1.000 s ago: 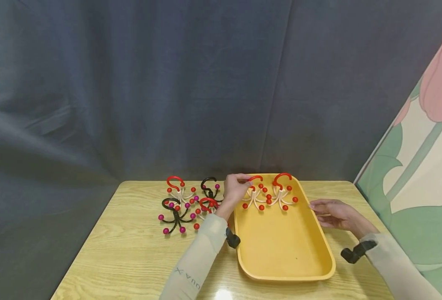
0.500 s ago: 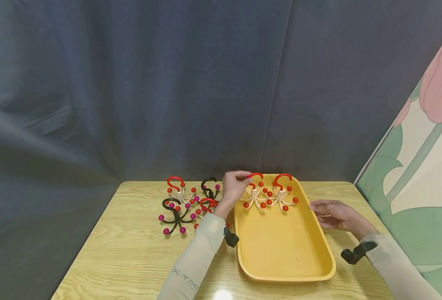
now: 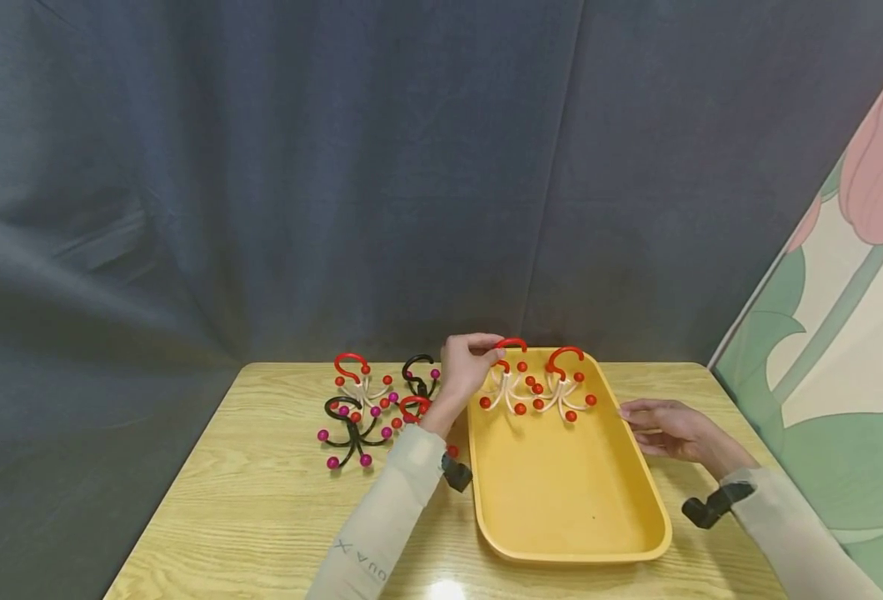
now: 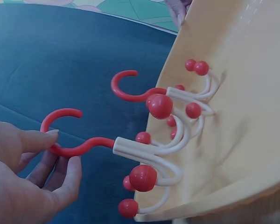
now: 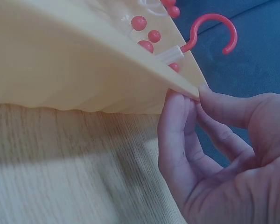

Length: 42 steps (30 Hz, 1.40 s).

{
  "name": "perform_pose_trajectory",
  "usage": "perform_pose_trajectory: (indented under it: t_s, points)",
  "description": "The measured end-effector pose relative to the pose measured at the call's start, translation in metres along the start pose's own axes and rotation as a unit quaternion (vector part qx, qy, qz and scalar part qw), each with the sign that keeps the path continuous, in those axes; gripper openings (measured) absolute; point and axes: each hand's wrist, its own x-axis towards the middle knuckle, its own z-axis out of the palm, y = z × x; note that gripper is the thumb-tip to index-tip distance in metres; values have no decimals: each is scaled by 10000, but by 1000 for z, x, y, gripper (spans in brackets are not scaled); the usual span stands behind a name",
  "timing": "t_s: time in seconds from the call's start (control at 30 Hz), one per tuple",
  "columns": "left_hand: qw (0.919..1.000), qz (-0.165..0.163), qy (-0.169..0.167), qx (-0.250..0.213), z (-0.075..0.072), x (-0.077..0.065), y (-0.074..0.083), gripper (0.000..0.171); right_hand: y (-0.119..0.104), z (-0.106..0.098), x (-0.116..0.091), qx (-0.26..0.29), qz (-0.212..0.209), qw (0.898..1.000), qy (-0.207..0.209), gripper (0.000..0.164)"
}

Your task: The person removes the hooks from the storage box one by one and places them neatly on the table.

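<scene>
My left hand [image 3: 464, 367] pinches the red hook of a multi-arm hanger [image 4: 130, 149] with white curved arms and red ball tips. That hanger is upright over the far left part of the yellow tray [image 3: 561, 557]; whether its balls touch the tray I cannot tell. Beside it, a second red-and-white hanger [image 3: 564, 387] stands in the tray's far right corner, its hook rising above the rim. At the tray's right side my right hand [image 3: 670, 429] grips the rim between thumb and fingers, clearest in the right wrist view.
Left of the tray, a cluster of hangers stands on the wooden table [image 3: 261, 500]: a black one [image 3: 353, 433] with magenta balls, another black one [image 3: 421, 387], and red-and-white ones [image 3: 359, 385]. My left forearm partly covers the cluster. A dark curtain [image 3: 411, 167] hangs behind.
My left hand has risen slightly and shifted a little left, lifting the pinched hanger's hook higher. My right hand and the tray stay put.
</scene>
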Motion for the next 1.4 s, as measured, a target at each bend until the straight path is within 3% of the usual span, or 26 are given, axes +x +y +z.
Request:
perform_pose_trajectory:
  t_s: [0.33,0.7,0.9,1.07,1.4]
  points:
    - [9981,557,-118,250,-22,-10,19,14,-1,2,-1,-30,5,10000,21,18]
    - [9916,1240,-3,368,-54,-20,24,18,-1,1,-2,-114,40,9999,104,17]
    - [9911,1316,-108,185,-71,-32,29,17,-1,0,-2,-207,78,9996,172,27]
    - [9907,1343,-156,147,-83,-44,33,16,0,-1,0,-138,100,9998,133,24]
    - [9926,1201,-165,93,-105,-74,24,13,0,-1,1,-102,106,9998,116,21]
